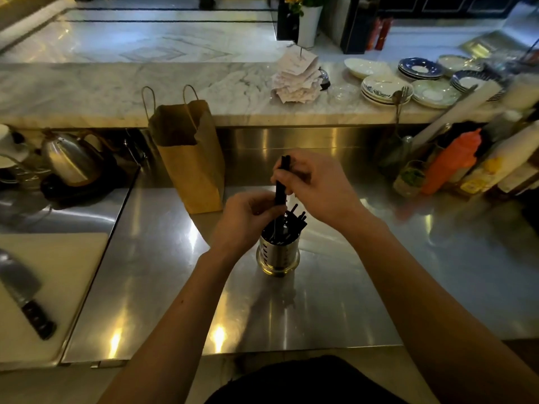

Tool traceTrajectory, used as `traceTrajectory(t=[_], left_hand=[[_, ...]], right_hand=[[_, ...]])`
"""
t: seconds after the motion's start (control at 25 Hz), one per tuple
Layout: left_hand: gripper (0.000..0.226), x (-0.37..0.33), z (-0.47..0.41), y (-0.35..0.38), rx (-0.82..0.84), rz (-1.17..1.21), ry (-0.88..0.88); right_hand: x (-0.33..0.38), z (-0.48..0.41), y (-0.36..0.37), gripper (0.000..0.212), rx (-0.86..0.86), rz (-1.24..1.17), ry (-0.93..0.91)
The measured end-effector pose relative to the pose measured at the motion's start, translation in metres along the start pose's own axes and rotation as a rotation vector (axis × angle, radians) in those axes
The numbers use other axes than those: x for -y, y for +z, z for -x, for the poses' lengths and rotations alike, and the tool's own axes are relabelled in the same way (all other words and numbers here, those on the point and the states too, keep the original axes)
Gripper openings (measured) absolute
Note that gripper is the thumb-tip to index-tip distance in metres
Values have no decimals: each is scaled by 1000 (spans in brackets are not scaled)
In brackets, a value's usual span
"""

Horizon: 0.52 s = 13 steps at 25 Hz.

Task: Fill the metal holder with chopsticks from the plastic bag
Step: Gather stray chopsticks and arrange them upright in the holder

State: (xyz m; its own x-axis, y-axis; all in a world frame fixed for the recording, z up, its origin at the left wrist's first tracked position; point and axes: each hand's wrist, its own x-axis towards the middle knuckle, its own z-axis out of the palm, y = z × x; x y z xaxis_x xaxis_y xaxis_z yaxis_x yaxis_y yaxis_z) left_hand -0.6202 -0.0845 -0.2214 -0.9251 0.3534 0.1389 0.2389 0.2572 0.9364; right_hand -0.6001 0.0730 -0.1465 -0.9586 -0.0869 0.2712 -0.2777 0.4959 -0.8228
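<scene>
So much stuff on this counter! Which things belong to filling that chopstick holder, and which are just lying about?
In the job: metal holder, partly filled; black chopsticks, gripped by the left hand and right hand above it.
Lying about: brown paper bag, kettle, knife on cutting board, stacked plates, orange bottle, paper slips.

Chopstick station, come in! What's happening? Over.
Report: left hand and right hand both grip the chopstick bundle, upright over the metal holder. Holder partly filled. Nothing in the way.
</scene>
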Motion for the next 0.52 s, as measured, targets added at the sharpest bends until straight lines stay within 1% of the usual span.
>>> traceTrajectory(t=[0.12, 0.24, 0.32, 0.4, 0.52], left_hand=[[17, -6, -9, -5, -5, 44, 70], [24, 1, -19, -9, 3, 43, 65], [39, 20, -21, -11, 11, -71, 7], [61, 41, -14, -10, 5, -181, -87], [91, 61, 1, -5, 21, -171, -181]], right_hand=[[12, -6, -5, 7, -57, 78, -66], [15, -11, -6, 9, -137, 57, -54], [8, -15, -2, 11, -176, 52, -2], [-3, -13, 3, 10, -193, 73, 56], [-22, -6, 16, 5, -192, 71, 138]])
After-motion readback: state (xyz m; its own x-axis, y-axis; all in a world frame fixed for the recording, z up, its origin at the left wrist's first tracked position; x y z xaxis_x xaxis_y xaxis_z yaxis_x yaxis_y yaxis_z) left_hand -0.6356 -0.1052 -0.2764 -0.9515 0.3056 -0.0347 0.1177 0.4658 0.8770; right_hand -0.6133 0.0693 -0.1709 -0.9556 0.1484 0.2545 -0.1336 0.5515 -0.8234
